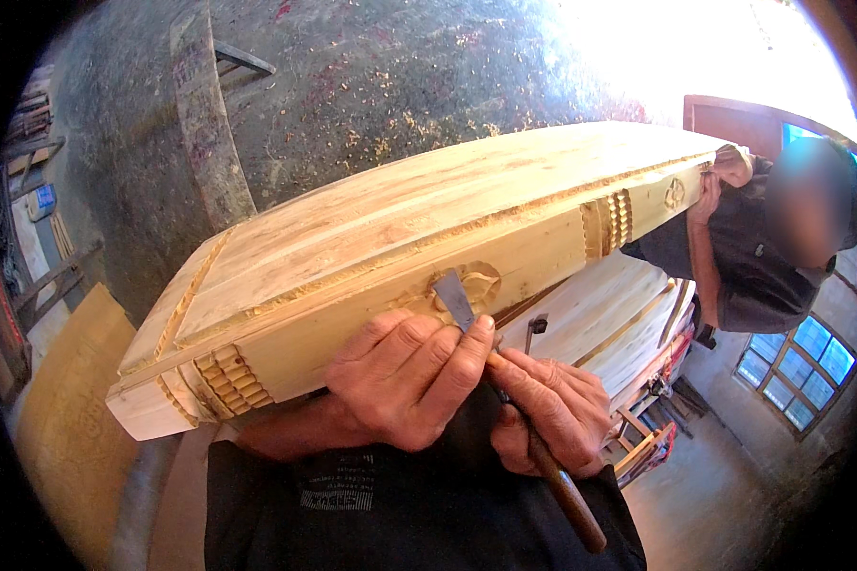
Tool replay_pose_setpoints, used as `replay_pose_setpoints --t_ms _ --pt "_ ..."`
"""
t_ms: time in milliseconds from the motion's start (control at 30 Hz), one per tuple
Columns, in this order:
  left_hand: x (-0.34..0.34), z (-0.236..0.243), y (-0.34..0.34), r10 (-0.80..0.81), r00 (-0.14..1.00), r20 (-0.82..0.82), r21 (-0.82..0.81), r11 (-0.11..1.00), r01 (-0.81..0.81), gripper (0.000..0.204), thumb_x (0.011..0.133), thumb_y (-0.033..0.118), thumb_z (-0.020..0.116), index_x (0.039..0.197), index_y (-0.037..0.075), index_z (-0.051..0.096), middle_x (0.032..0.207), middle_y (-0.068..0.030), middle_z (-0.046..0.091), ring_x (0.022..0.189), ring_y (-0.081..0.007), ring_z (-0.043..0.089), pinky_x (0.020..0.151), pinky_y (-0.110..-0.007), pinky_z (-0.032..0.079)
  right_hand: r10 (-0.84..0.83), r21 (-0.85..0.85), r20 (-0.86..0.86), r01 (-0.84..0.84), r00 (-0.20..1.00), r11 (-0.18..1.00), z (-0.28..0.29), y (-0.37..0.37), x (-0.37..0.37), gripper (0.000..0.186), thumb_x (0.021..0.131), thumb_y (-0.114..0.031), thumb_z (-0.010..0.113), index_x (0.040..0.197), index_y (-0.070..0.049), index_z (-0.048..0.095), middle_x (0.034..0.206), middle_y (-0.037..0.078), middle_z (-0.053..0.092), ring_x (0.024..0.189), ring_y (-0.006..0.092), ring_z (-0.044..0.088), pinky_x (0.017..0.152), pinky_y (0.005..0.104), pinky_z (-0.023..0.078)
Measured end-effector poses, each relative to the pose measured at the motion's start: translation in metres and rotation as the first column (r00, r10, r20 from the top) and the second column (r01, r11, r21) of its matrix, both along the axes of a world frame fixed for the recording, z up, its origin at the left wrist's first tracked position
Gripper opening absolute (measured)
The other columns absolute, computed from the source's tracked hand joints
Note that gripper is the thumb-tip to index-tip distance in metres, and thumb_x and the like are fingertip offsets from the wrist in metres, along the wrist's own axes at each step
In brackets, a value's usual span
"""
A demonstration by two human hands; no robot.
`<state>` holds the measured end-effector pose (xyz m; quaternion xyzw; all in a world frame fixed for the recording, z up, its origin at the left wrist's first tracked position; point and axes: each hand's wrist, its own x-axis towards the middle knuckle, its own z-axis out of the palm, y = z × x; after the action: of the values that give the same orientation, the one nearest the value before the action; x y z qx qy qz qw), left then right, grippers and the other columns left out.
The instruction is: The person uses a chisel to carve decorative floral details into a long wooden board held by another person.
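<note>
A long pale wooden panel (400, 228) with carved grooves and ribbed blocks along its side lies across the view. A flat-bladed chisel (453, 297) rests its blade on an oval carved motif (486, 284) in that side. My left hand (414, 376) is closed at the blade's lower part, against the panel's side, thumb and finger pinching the steel. My right hand (548, 409) is wrapped round the chisel just below, with its wooden handle (571, 509) sticking out toward me.
A co-worker in dark clothing (762, 276) has both hands at the panel's far right end. Stacked pale boards (595, 333) lie under it at right. A yellow sheet (67, 381) leans at left. Wood chips dot the concrete floor (371, 95). A window (795, 366) is at lower right.
</note>
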<state>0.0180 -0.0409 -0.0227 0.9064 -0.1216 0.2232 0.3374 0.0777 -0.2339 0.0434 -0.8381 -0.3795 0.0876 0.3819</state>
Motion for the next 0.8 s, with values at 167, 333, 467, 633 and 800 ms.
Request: replay_pose_setpoints --t_ms 167,333,467,633,800 --pt "0.0022 0.0029 -0.0003 0.006 1.000 -0.020 -0.023 1.000 -0.007 0.028 0.091 0.014 0.073 0.113 -0.003 0.077 0.086 -0.0051 0.072 0.080 -0.0164 0.072 0.077 -0.033 0.058 0.051 -0.024 0.012 -0.051 0.999 0.998 0.0012 -0.0026 0.0019 0.033 0.088 -0.006 0.074 0.115 0.013 0.075 0.099 0.027 0.079 0.087 0.0339 0.082 0.075 0.0410 0.069" --pt "0.0009 0.0006 -0.0016 0.007 1.000 -0.011 0.001 1.000 -0.007 0.026 0.091 0.013 0.073 0.112 -0.003 0.077 0.086 -0.0049 0.072 0.079 -0.0158 0.072 0.077 -0.033 0.058 0.062 -0.013 0.037 -0.062 0.997 0.998 -0.0016 -0.0026 0.0020 0.031 0.088 -0.005 0.074 0.113 0.013 0.075 0.098 0.026 0.079 0.085 0.0331 0.082 0.074 0.0402 0.069" --pt "0.0001 -0.0017 -0.0032 0.019 1.000 -0.001 0.007 1.000 -0.019 0.026 0.091 0.014 0.073 0.111 -0.003 0.077 0.085 -0.0046 0.071 0.079 -0.0156 0.071 0.078 -0.034 0.058 0.055 -0.015 0.050 -0.055 0.997 0.998 -0.0024 -0.0012 0.0009 0.031 0.088 -0.005 0.075 0.113 0.013 0.076 0.096 0.027 0.079 0.084 0.0326 0.082 0.073 0.0398 0.068" --pt "-0.0003 0.0016 -0.0018 -0.002 0.999 -0.040 -0.011 1.000 0.002 0.027 0.091 0.014 0.073 0.112 -0.003 0.076 0.086 -0.0046 0.071 0.081 -0.0161 0.071 0.080 -0.035 0.058 0.038 -0.017 0.053 -0.037 0.998 0.999 -0.0029 -0.0010 -0.0013 0.032 0.088 -0.005 0.075 0.115 0.012 0.076 0.096 0.026 0.079 0.083 0.0324 0.082 0.072 0.0394 0.068" --pt "-0.0002 0.0031 -0.0007 -0.015 0.998 -0.057 -0.014 1.000 0.014 0.029 0.091 0.015 0.072 0.113 -0.002 0.076 0.088 -0.0049 0.071 0.082 -0.0167 0.072 0.080 -0.035 0.058 0.038 -0.004 0.066 -0.038 0.997 0.999 -0.0059 -0.0025 -0.0025 0.033 0.088 -0.006 0.076 0.115 0.011 0.076 0.096 0.026 0.079 0.081 0.0320 0.082 0.072 0.0393 0.068"
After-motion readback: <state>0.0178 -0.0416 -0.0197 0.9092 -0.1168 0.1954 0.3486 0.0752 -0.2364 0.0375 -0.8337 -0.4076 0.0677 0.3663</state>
